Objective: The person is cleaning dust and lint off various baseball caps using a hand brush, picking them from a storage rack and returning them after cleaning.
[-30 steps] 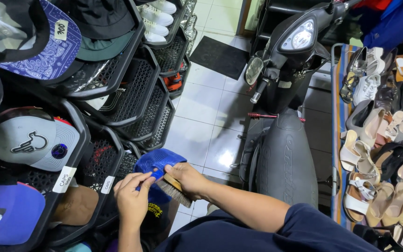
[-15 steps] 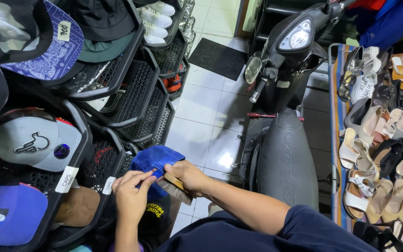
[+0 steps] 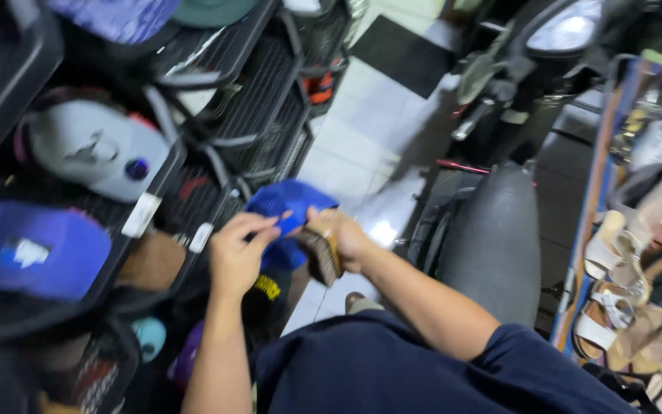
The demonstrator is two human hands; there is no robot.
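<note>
My left hand grips a blue mesh cap by its near edge, fingers pinched on the fabric. My right hand holds a wooden brush with grey bristles, pressed against the cap's side. Both hands meet just in front of the black crates of caps. The picture is blurred by head motion.
Black plastic crates stacked at the left hold caps: a grey one, a purple-blue one. A black scooter stands to the right on white floor tiles. A rack of sandals and heels lines the far right.
The view has swung down and left, blurring everything. The brush has tilted more upright against the cap; both hands keep their grips.
</note>
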